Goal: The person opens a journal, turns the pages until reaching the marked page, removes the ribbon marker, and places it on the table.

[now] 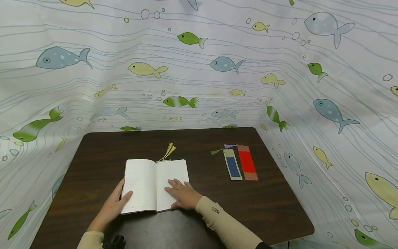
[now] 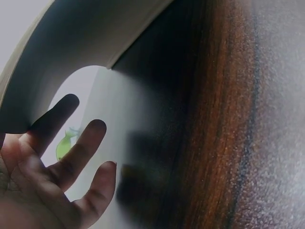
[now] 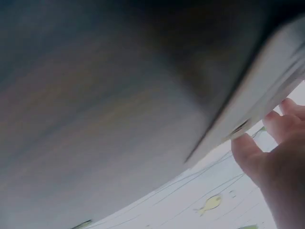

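Note:
An open notebook (image 1: 140,185) with ruled, unwritten pages lies on the dark table. My left hand (image 1: 115,202) holds its left edge, thumb on top of the page and the other fingers beneath the cover. The left wrist view shows those fingers (image 2: 88,143) stretched out under the raised cover. My right hand (image 1: 184,194) rests on the right page with its fingers spread. In the right wrist view, the right fingertips (image 3: 245,145) touch the page by the notebook's edge. A yellow tassel (image 1: 169,150) sticks out past the top of the notebook near the spine.
Right of the notebook lie a blue bookmark (image 1: 232,166) with a pale border and a red bookmark (image 1: 247,162). A green tassel (image 1: 216,152) and a purple tassel (image 1: 230,146) lie at their top ends. A fish-patterned curtain (image 1: 192,72) surrounds the brown table (image 1: 205,224).

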Demonstrator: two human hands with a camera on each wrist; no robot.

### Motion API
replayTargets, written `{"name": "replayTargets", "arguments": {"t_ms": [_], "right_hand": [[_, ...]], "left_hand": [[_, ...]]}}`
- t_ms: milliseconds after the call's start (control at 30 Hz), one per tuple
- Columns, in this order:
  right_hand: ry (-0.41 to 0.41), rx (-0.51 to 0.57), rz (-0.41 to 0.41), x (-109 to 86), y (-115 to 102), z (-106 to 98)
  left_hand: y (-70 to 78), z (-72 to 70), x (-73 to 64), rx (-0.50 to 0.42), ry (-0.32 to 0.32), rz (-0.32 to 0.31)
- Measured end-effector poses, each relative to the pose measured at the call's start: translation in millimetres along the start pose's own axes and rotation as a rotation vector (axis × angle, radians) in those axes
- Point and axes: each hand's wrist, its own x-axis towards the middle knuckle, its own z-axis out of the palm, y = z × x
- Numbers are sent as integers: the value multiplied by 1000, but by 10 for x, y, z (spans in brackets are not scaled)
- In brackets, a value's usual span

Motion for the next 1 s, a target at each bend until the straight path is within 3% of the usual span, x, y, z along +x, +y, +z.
{"name": "replayTargets", "arguments": {"t_ms": [367,633,800,1000], "right_hand": [[-21,64,172,-114,340,-43],[-30,64,214,-116,362,-77],[28,55,205,-95,358,-50],[157,63,207,-73,344,-9]], "left_hand": [[-52,5,18,-47,14,37],[-50,2,7,-27,20,73],[-43,-2,-1,3,14,58],[-34,-5,1,-8,10,52]]}}
